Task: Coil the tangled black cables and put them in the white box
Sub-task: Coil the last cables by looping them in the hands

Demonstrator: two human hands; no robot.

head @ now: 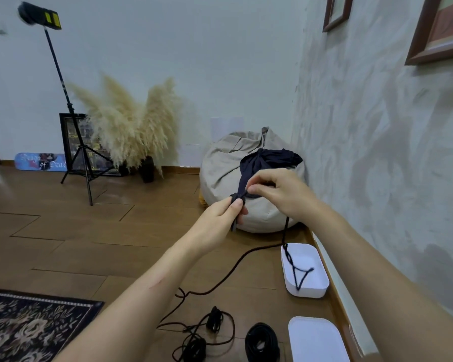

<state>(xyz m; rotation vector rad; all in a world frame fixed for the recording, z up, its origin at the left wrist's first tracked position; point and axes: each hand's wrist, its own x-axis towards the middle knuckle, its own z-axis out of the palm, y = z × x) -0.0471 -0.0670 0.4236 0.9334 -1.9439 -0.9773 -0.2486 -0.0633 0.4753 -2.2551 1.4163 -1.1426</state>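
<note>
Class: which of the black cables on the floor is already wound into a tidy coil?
The round coil beside the white lid; the cables left of it sprawl in loose loops.

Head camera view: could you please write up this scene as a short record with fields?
left hand: raised, pinches a bunch of the black cable
right hand: pinches the same cable beside it
black cable: hangs down into the white box, then trails over the floor
white box: open, on the floor
lid: on the floor, nearer the camera
other cables: coiled bundle beside the lid; loose tangle to its left
behind: beanbag with dark cloth on it
</note>
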